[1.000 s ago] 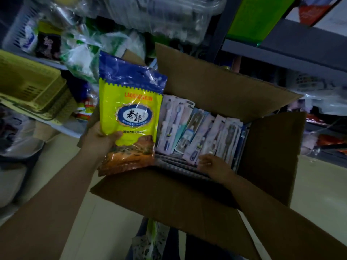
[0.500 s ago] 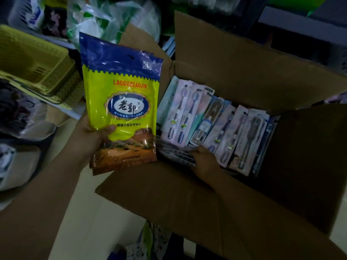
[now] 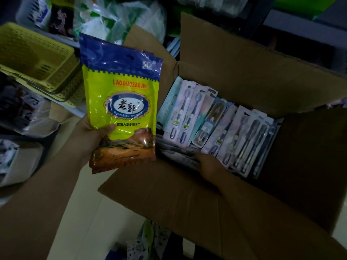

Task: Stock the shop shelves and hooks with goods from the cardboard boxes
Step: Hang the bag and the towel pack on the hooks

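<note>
My left hand [image 3: 90, 136] grips a yellow and blue plastic packet [image 3: 120, 102] by its lower left edge, thumb across the front, holding it upright to the left of an open cardboard box [image 3: 234, 72]. Inside the box stand several carded toothbrush packs [image 3: 216, 128] in a row. My right hand [image 3: 210, 166] reaches into the box at its near side, with its fingers down among flat packs in front of the toothbrushes; the fingertips are hidden, so its grip is unclear.
Stacked yellow plastic baskets [image 3: 35, 59] sit on a shelf at the left. Bagged goods [image 3: 116, 17] crowd the shelf behind the packet. The box's near flap [image 3: 159, 194] hangs toward me. Dark shelving [image 3: 300, 21] runs along the upper right.
The view has closed in on the box. My left hand has kept the packet upright, and my right hand has stayed down in the near part of the box.
</note>
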`<state>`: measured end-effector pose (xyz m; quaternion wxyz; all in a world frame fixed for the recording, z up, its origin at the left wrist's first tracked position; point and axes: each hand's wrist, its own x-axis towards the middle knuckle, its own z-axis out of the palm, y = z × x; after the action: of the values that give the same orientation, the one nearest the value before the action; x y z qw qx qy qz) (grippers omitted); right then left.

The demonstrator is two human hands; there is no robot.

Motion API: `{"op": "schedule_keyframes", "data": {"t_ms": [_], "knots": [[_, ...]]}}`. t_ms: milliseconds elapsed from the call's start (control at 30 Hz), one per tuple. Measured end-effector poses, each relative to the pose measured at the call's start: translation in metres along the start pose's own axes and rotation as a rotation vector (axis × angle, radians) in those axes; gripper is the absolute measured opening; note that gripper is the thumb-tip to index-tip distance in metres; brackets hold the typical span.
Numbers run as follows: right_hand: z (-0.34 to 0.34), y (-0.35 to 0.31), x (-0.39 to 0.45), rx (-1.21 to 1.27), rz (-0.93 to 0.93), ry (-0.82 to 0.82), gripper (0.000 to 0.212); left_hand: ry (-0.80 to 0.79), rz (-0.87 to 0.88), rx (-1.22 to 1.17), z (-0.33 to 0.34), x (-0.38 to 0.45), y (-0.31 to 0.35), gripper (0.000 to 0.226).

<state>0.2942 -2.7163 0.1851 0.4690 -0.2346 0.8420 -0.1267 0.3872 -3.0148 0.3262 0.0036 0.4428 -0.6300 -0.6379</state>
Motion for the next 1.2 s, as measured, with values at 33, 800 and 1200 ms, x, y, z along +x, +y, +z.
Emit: {"op": "schedule_keyframes", "data": {"t_ms": [33, 800, 1200], "knots": [[-0.005, -0.001, -0.002, -0.022, 0.002, 0.007, 0.035, -0.007, 0.000, 0.001, 0.001, -0.002, 0.001, 0.040], [-0.273, 0.008, -0.195, 1.281, -0.159, 0.575, 0.018, -0.082, 0.079, -0.097, 0.082, -0.045, 0.106, 0.025], [-0.235, -0.036, -0.172, 1.579, -0.043, 0.570, 0.022, -0.384, -0.161, -0.185, 0.149, -0.082, 0.122, 0.043]]}}
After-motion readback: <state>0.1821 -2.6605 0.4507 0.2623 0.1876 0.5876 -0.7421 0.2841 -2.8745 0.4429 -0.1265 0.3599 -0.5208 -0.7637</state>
